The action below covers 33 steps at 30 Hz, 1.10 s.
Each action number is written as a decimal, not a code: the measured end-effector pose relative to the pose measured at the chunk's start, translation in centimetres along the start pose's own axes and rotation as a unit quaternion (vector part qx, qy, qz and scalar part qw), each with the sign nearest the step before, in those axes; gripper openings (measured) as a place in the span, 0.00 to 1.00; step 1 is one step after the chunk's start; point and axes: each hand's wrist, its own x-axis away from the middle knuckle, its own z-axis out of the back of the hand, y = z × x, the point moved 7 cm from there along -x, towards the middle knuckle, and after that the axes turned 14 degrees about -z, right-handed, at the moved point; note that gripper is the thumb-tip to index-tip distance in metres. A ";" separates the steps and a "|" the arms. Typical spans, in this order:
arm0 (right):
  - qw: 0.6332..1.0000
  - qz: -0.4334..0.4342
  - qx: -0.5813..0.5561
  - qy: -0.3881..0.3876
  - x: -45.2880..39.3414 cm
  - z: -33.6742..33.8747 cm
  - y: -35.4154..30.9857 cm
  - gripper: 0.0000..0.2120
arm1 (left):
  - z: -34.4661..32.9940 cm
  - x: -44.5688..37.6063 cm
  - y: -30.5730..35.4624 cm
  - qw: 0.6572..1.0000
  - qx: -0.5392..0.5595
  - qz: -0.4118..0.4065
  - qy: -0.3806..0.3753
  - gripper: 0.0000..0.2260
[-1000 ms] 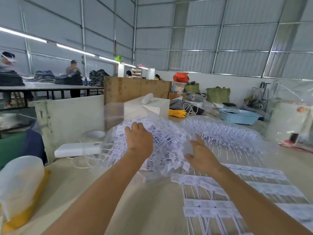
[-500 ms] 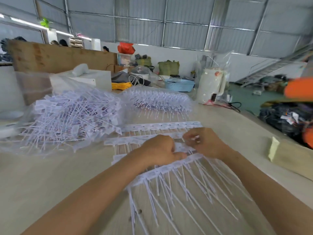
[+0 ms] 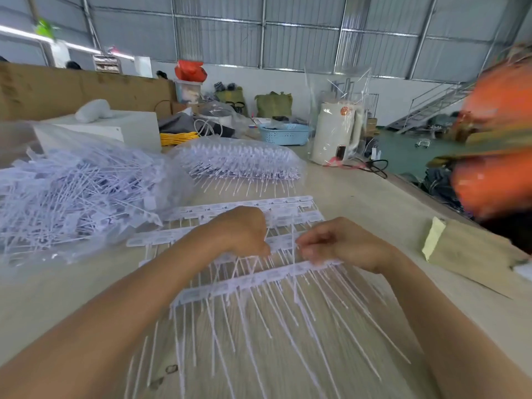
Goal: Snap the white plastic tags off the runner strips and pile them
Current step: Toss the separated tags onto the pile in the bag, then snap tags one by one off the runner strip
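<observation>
A runner strip of white plastic tags (image 3: 247, 280) is lifted slantwise off the table, its long thin tails fanning toward me. My left hand (image 3: 241, 231) grips the strip's upper part with curled fingers. My right hand (image 3: 336, 244) pinches the strip's right end. More flat strips (image 3: 259, 208) lie on the table beyond my hands. A loose pile of snapped-off tags (image 3: 74, 194) lies on clear plastic at the left.
A bagged bundle of strips (image 3: 239, 162) lies behind the flat ones. Further back stand a white box (image 3: 115, 131), a blue basket (image 3: 285, 133) and a wrapped white kettle (image 3: 336, 133). A cardboard piece (image 3: 466, 251) sits at right, with a blurred orange shape (image 3: 498, 156) at the table edge.
My hands left the loose tag pile and took hold of a strip in front of me. The view swung right, and the strip has since risen and tilted, my hands moving apart.
</observation>
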 end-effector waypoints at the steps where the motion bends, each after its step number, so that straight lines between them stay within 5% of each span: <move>1: 0.999 0.000 -0.009 0.040 0.0 1.0 -0.1 0.09 | 0.1 0.0 -0.1 1.000 0.002 -0.002 0.006 0.10; 3: 0.991 -0.025 0.061 0.117 0.1 3.2 0.5 0.20 | -0.2 0.3 0.1 1.000 0.007 -0.008 -0.001 0.11; 5: 0.976 -0.099 0.187 0.052 0.3 2.9 2.4 0.44 | -0.8 0.7 0.4 1.000 0.009 -0.014 -0.002 0.15; 7: 0.944 -0.158 0.288 -0.033 0.6 1.5 4.1 0.55 | -0.9 1.3 1.0 0.999 -0.001 -0.016 0.030 0.17; 16: 0.950 -0.138 0.275 0.054 -0.7 -0.5 2.5 0.33 | 0.5 1.5 2.7 0.965 -0.080 -0.043 0.246 0.14; 18: 0.979 -0.106 0.122 0.121 -0.1 1.9 0.9 0.25 | 0.7 1.0 3.2 0.953 -0.091 -0.058 0.282 0.09; 20: 0.970 -0.095 -0.106 0.198 -0.2 4.5 0.2 0.19 | 0.7 0.0 3.7 0.948 -0.122 -0.066 0.287 0.08; 22: 0.951 -0.099 -0.239 0.167 -1.4 4.2 -0.5 0.20 | 0.2 -1.5 4.2 0.951 -0.163 -0.075 0.254 0.10; 25: 0.948 -0.083 -0.273 0.139 -3.2 2.5 -1.9 0.09 | -1.3 -3.1 4.9 0.955 -0.198 -0.109 0.194 0.14; 30: 0.954 -0.047 -0.262 0.139 -4.5 1.5 -1.4 0.03 | 0.7 -2.3 2.7 0.922 -0.178 -0.124 0.320 0.15; 33: 0.962 -0.004 -0.249 0.110 -4.6 0.4 -1.8 0.08 | 1.6 -3.9 -0.3 0.951 -0.097 -0.079 0.284 0.14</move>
